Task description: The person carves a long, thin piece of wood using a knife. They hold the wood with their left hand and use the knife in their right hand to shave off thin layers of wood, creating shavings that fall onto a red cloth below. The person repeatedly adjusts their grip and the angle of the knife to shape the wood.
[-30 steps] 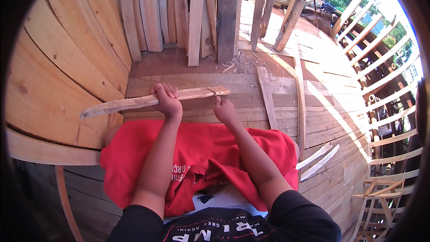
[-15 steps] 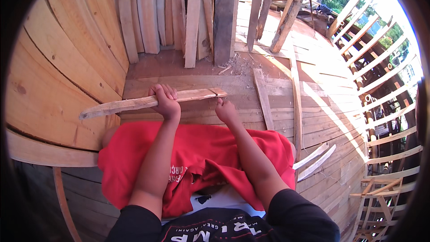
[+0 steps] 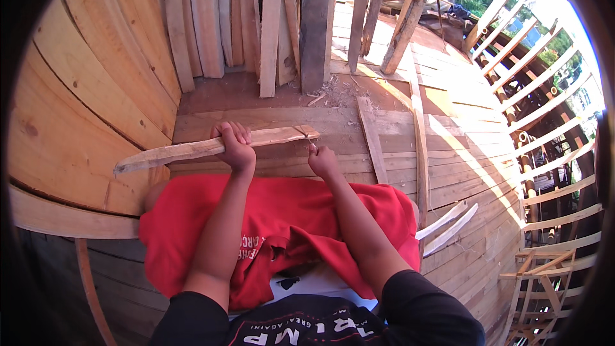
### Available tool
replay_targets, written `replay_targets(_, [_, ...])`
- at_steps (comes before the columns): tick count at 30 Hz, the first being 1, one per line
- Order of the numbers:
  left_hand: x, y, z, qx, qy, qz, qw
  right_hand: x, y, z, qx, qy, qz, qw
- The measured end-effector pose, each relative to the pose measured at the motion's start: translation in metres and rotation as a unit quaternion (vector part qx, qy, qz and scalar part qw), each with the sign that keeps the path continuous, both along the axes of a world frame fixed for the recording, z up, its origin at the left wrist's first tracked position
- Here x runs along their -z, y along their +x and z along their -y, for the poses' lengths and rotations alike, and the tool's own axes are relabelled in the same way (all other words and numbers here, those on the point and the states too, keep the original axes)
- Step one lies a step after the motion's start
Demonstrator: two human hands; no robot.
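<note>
Left hand (image 3: 234, 147) clenched mid-length on wood strip (image 3: 211, 147), held level over plank floor (image 3: 397, 173). Right hand (image 3: 322, 160) pinched small tool, identity unclear, at strip's 3 o'clock end. Judged: steady strip, short controlled strokes.

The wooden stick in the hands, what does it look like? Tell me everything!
The wooden stick is a long, thin, flat strip of pale, rough wood. It lies almost level, its right end a little higher, above the plank floor. The left hand grips it around the middle. The right hand sits just under its right end, holding something small against it, too tiny to make out. Its left end sticks out free, over the curved plank wall.
</note>
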State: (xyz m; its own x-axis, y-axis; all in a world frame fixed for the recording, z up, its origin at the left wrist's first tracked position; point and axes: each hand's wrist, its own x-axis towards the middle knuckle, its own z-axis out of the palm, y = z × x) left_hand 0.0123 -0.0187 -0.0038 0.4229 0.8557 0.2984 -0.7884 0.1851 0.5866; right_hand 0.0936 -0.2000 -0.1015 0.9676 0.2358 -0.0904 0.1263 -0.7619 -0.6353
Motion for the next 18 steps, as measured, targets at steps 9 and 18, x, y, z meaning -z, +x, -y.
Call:
replay_targets(9, [-0.001,0.0,0.004,0.003,0.013,-0.001,1.0,-0.006,0.003,0.008,0.008,-0.031,-0.02,0.999])
replay_targets(18, [-0.001,0.002,0.001,0.008,-0.006,0.001,1.0,0.023,0.007,0.028,0.024,-0.055,-0.027,0.998])
